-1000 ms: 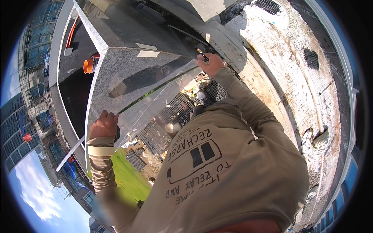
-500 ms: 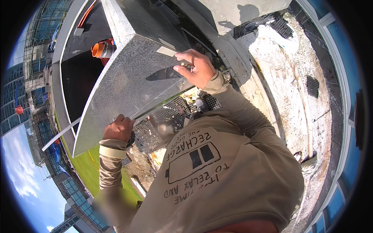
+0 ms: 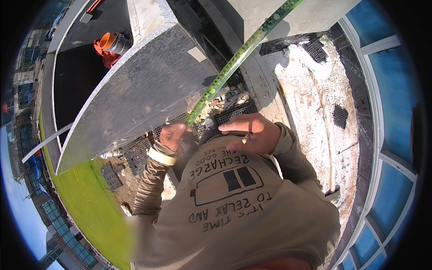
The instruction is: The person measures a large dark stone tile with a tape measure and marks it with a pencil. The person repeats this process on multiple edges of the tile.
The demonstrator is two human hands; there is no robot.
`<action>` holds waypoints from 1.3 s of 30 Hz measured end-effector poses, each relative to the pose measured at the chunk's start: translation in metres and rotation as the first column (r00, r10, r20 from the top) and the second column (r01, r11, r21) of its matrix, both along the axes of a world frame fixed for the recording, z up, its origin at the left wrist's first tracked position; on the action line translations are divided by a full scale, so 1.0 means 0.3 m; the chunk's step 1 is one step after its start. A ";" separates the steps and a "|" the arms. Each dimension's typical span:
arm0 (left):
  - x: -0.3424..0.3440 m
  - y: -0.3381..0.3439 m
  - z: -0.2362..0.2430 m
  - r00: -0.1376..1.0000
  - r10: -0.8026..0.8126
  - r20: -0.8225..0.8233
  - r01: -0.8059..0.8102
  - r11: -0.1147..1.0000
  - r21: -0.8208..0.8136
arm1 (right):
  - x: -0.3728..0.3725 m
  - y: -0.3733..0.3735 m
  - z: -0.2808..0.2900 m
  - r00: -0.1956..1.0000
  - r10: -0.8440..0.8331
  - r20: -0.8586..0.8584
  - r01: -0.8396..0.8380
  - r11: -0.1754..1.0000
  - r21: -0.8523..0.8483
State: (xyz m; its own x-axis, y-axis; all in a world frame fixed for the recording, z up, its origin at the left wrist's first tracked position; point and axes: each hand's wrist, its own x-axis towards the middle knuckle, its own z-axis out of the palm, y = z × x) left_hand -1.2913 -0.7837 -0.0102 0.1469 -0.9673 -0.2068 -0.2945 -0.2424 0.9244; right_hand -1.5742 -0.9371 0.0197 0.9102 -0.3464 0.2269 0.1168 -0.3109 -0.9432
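Observation:
A green tape measure blade [image 3: 229, 69] runs up and to the right from my left hand [image 3: 174, 136], whose fingers are closed round its near end. The blade passes in front of a grey stone slab [image 3: 135, 87] with a pale speckled curved edge. To the right, close to my shirt, is my right hand [image 3: 257, 132]. Its fingers reach toward the left hand, and a thin stick with a yellowish end [image 3: 244, 141], perhaps a pencil, is tucked among them. On the slab lies a small beige rectangular piece [image 3: 196, 54].
An orange-rimmed bucket [image 3: 108, 41] stands beyond the slab near red cloth. Black plastic grid mats [image 3: 139, 153] and rubble lie below the slab. White dirty sheeting [image 3: 306, 103] covers ground at right, beside a blue-glazed window wall [image 3: 396, 103]. Green turf [image 3: 90, 198] spreads at lower left.
My left hand has left the slab's near edge, moved right, and now grips the green blade, newly in view. My right hand has come down from above the slab toward my body.

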 end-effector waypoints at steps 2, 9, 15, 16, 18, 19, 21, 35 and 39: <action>-0.031 -0.040 -0.025 0.998 -0.042 -0.040 0.039 0.997 -0.072 | -0.020 -0.011 -0.003 0.989 -0.142 0.046 0.143 0.989 -0.024; -0.189 -0.128 -0.096 0.953 0.294 -0.076 -0.301 0.945 -0.127 | -0.046 -0.049 -0.054 0.893 -0.397 -0.211 0.449 0.804 0.390; -0.188 -0.078 -0.143 0.839 0.511 -0.187 -0.529 0.846 -0.062 | 0.058 -0.094 -0.140 0.792 -0.599 -0.119 0.606 0.795 0.032; -0.184 -0.067 -0.145 0.852 0.491 -0.183 -0.508 0.860 -0.058 | 0.101 -0.108 -0.150 0.780 -0.626 -0.006 0.624 0.778 -0.072; -0.179 -0.044 -0.143 0.875 0.462 -0.146 -0.469 0.883 -0.017 | 0.202 -0.161 -0.162 0.746 -0.644 0.166 0.664 0.739 -0.114; -0.180 -0.034 -0.140 0.840 0.486 -0.243 -0.507 0.862 -0.027 | 0.249 -0.188 -0.163 0.724 -0.642 0.253 0.684 0.714 -0.145; -0.175 -0.026 -0.130 0.902 0.385 -0.196 -0.397 0.917 -0.026 | 0.336 -0.238 -0.159 0.672 -0.663 0.330 0.718 0.692 -0.072; -0.233 -0.267 0.282 0.854 0.478 -0.206 -0.511 0.693 -0.509 | 0.248 0.003 -0.014 0.977 -0.162 0.141 0.116 0.950 0.291; -0.162 -0.333 0.461 0.926 0.370 -0.072 -0.340 0.736 -0.586 | 0.225 -0.062 0.081 0.955 -0.214 0.206 0.213 0.977 0.028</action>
State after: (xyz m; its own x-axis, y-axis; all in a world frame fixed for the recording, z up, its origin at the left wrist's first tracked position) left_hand -1.3401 -0.8836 0.1283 0.4984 -0.7745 0.3895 -0.3416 0.2375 0.9094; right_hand -1.5067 -0.9556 0.0440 0.7485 -0.5292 0.3996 0.2406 -0.3448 -0.9073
